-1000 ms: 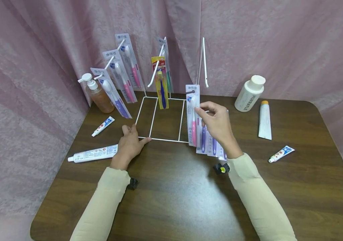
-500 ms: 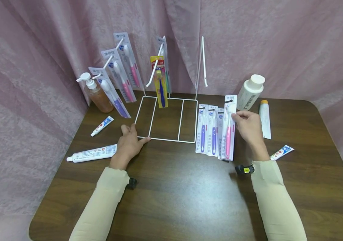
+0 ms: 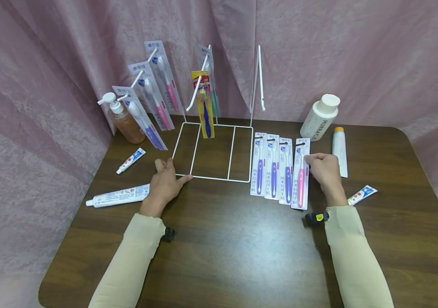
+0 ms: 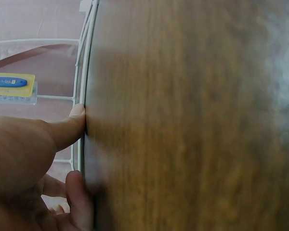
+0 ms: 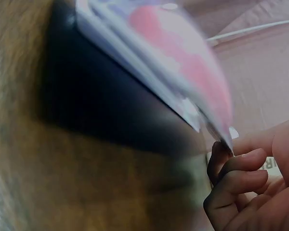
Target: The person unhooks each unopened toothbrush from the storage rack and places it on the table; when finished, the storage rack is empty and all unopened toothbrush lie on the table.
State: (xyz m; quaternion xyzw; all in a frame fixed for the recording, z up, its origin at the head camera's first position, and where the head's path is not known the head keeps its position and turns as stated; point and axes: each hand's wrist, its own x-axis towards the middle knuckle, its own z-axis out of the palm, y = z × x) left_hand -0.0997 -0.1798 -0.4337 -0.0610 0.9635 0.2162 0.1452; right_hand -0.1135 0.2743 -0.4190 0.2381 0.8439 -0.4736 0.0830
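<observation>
My right hand (image 3: 320, 164) pinches the right edge of a pink toothbrush pack (image 3: 301, 173). The pack lies at the right end of a row with three purple toothbrush packs (image 3: 273, 167) on the brown table. In the right wrist view the fingers (image 5: 238, 166) grip the pack's edge (image 5: 183, 72), and a dark shadow shows beneath it. My left hand (image 3: 166, 179) rests flat on the table, its thumb touching the front left corner of the white wire rack (image 3: 213, 177). In the left wrist view the thumb (image 4: 74, 118) presses against the rack wire (image 4: 83, 72).
Several toothbrush packs hang on the rack's left hook (image 3: 153, 100), a yellow one (image 3: 204, 105) on the middle hook; the right hook (image 3: 260, 77) is bare. A pump bottle (image 3: 122, 122), a white bottle (image 3: 320, 117) and toothpaste tubes (image 3: 119, 196) (image 3: 131, 160) (image 3: 339, 152) (image 3: 363, 194) lie around.
My right hand carried the pink pack from in front of the rack to the right and lowered it beside the three purple packs. The left hand stayed put.
</observation>
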